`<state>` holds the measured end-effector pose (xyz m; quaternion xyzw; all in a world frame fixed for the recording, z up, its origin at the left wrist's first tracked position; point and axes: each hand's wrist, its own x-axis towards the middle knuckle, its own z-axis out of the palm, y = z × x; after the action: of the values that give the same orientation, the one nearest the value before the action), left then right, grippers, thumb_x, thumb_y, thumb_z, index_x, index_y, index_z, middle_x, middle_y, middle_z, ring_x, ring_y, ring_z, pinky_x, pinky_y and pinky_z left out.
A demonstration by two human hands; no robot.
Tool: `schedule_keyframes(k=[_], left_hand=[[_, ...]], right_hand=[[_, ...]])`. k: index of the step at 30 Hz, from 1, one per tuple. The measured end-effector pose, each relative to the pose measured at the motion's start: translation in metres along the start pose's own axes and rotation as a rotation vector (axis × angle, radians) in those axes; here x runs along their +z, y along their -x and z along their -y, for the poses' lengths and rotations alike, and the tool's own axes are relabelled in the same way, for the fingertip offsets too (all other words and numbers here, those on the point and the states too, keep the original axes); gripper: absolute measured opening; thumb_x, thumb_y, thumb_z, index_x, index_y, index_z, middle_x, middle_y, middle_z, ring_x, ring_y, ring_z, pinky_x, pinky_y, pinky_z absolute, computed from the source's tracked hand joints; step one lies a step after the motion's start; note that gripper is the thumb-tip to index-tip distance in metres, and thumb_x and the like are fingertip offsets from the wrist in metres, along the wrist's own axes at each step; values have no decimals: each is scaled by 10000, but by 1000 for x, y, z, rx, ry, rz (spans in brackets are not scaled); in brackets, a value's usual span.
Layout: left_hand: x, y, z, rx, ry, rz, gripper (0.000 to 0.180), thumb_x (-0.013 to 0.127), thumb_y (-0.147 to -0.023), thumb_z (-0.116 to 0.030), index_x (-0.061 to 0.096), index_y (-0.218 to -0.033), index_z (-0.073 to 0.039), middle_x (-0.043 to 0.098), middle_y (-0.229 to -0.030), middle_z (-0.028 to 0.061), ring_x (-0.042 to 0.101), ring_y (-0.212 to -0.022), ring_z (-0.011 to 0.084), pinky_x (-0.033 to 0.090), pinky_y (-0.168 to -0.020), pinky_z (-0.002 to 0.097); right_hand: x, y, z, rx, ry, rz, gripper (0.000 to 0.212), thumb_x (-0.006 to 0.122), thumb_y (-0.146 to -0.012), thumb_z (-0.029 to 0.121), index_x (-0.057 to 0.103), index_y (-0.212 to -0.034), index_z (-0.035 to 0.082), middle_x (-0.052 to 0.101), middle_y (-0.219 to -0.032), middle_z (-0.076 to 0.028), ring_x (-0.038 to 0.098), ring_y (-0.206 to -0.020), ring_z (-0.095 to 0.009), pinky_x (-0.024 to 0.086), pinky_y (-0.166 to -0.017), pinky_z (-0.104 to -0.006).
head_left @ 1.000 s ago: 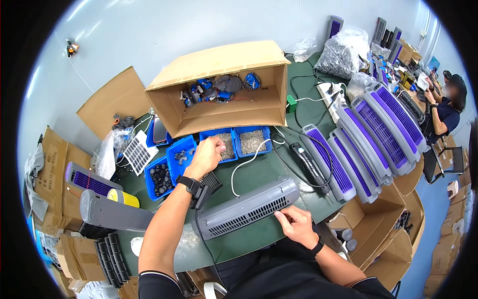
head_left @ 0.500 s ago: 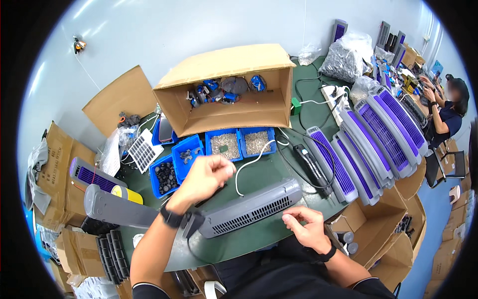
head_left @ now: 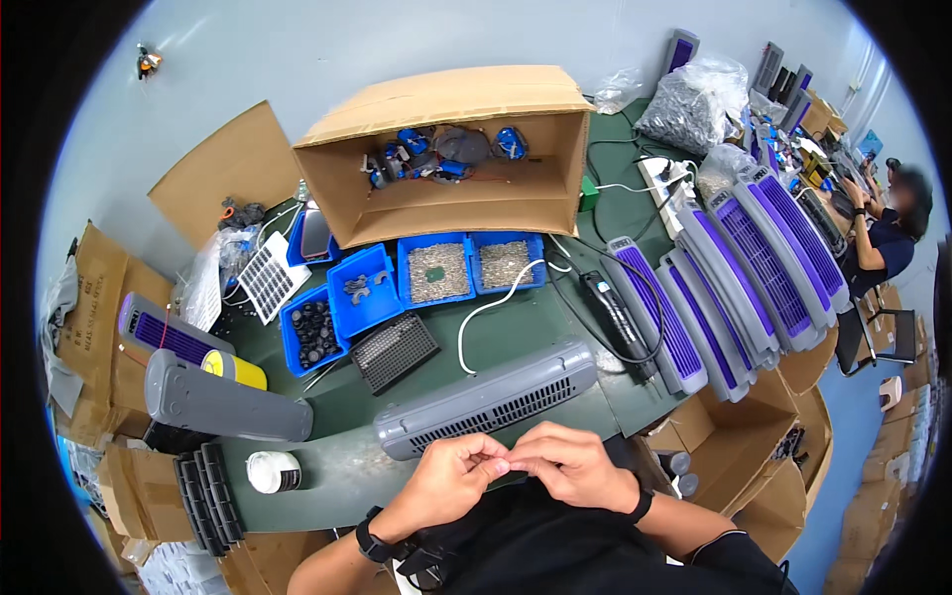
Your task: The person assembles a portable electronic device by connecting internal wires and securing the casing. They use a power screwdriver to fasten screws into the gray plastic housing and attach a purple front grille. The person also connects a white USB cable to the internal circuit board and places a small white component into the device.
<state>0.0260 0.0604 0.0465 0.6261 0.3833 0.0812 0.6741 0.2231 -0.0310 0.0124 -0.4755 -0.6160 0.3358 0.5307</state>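
Now both hands meet just in front of the person's chest, at the near edge of the green table: the left hand and right hand have their fingertips pressed together, pinching something too small to make out (it cannot be told what it is). Just beyond the hands lies the grey grille housing, on its side and slanting up to the right, untouched. Farther back stand blue bins — two hold pale small parts, two hold dark ones — with a black grid tray near them and a white cable curling across the table. Behind the bins an open cardboard box lies on its side. To the right a row of grey-and-purple housings leans together; another grey housing lies at the left.
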Motion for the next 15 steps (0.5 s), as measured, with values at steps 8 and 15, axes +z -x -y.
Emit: schedule_keyframes(k=[8,15], left_hand=[[16,-23,45,6,384,142,126,678,-1030,-87,704,-1068,30,704,-928,59,638,-779,107,551,-713,263],[13,-21,56,-57,757,188,101,659,-1032,-59,691,-1098,11,689,-978,74,637,-823,144,539,-747,284]], right_hand=[[-4,19,-10,161,57,-73,112,679,-931,-71,613,-993,-6,623,-880,-110,640,-753,-271,523,-687,-358],[-42,8,-60,-88,749,-421,239,714,-838,-95,593,-1008,22,638,-928,-139,662,-805,-355,533,-657,-426]])
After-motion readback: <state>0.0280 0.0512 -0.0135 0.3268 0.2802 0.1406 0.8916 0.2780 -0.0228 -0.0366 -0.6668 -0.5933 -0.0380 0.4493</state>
